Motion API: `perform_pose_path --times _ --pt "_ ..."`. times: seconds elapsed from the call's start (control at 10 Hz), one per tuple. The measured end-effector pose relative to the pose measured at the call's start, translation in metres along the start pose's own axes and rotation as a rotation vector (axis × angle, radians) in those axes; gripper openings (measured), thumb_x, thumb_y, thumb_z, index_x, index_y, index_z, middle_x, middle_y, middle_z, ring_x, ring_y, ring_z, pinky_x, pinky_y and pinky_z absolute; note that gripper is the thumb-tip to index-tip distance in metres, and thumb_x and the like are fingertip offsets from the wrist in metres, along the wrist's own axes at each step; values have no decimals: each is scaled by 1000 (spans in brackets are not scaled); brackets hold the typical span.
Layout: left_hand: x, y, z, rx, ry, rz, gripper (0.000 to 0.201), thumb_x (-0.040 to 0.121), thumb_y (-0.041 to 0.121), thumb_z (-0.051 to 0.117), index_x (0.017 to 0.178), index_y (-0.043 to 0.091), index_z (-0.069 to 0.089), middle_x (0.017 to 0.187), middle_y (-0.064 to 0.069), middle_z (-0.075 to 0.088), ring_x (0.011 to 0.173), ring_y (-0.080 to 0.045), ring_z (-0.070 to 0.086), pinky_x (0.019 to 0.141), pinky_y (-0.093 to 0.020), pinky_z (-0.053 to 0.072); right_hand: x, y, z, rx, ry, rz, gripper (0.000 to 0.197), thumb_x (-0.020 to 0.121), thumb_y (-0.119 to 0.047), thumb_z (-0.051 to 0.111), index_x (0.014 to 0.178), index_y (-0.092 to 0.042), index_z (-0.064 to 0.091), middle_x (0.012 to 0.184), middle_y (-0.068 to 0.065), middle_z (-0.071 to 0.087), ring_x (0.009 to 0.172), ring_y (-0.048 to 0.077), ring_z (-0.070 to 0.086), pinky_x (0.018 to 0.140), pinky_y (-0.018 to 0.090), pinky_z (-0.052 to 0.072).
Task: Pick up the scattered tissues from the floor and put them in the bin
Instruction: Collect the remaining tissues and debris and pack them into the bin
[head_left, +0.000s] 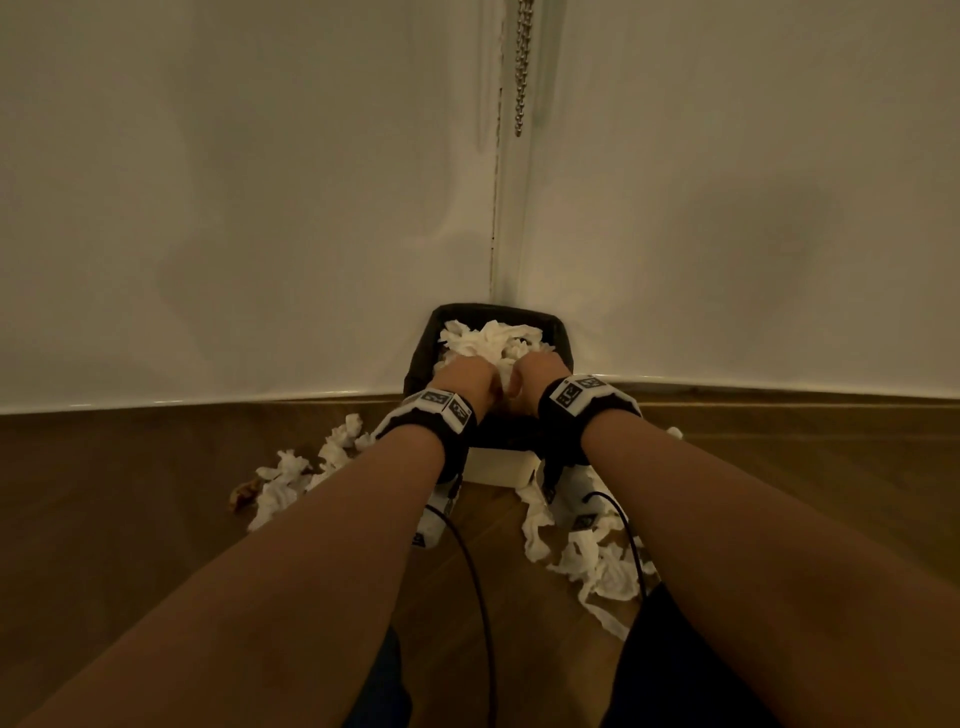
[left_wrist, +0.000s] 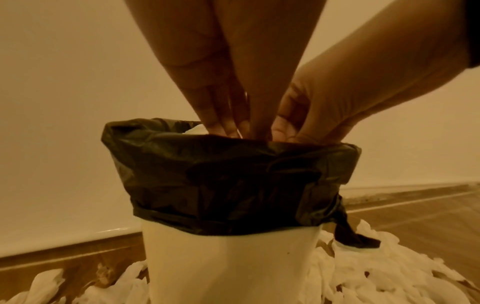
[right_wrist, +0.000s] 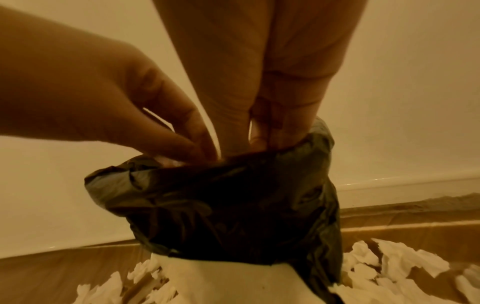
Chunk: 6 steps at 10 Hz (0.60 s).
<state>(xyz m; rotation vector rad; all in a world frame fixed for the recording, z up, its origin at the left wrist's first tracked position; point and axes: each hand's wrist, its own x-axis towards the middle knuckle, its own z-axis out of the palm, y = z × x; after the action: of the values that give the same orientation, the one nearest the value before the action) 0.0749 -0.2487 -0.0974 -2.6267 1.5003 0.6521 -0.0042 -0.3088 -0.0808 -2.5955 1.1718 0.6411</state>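
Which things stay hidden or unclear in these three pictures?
- Fingertips of the left hand and right hand: below the black liner rim in both wrist views, behind knuckles in the head view.
- Bin fill depth: top tissues cover it.
- Small brown scrap: too small.

Wooden floor (head_left: 156, 493) meets two pale walls at a corner. Left wall (head_left: 234, 208) and right wall (head_left: 753, 208) are plain. A metal bead chain (head_left: 523, 67) hangs down beside the corner seam. A small brown scrap (head_left: 245, 492) lies on the floor, left side.
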Motion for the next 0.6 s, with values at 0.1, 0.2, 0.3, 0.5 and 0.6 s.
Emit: perform_pose_path --times 0.1,0.2,0.3,0.5,0.6 --pt "6 6 13 34 -56 37 54 96 30 47 145 15 30 150 -13 29 135 -29 33 110 -38 31 2 -2 -1 -2 1 24 61 96 -31 49 145 -3 25 153 15 25 141 28 24 113 35 20" --pt "6 4 24 96 -25 106 44 95 28 45 136 12 43 141 -13 43 127 -29 44 104 -37 38 6 -3 2 -1 -13 26 55 99 -23 44 144 0 24 153 15 24 141 28 25 113 35 19" --pt "7 6 27 150 -72 156 42 97 27 42 134 9 45 138 -14 46 125 -30 45 106 -42 36 3 0 15 -61 -45 -21 56 99 -21 42 147 -3 20 154 15 22 139 31 28 112 37 28" --pt "-11 0 9 98 -46 158 36 97 17 41 128 4 51 133 -15 51 122 -29 47 100 -33 36 -9 -2 13 59 8 0 42 94 -17 48 131 3 46 138 19 47 125 33 47 100 38 40" --pt "-30 -19 -18 -34 13 195 37 98 20 39 132 12 51 134 -11 52 122 -27 49 102 -33 37 -11 -6 -2 36 19 -51 64 95 -30 50 145 -2 24 150 18 29 136 33 33 110 42 32"
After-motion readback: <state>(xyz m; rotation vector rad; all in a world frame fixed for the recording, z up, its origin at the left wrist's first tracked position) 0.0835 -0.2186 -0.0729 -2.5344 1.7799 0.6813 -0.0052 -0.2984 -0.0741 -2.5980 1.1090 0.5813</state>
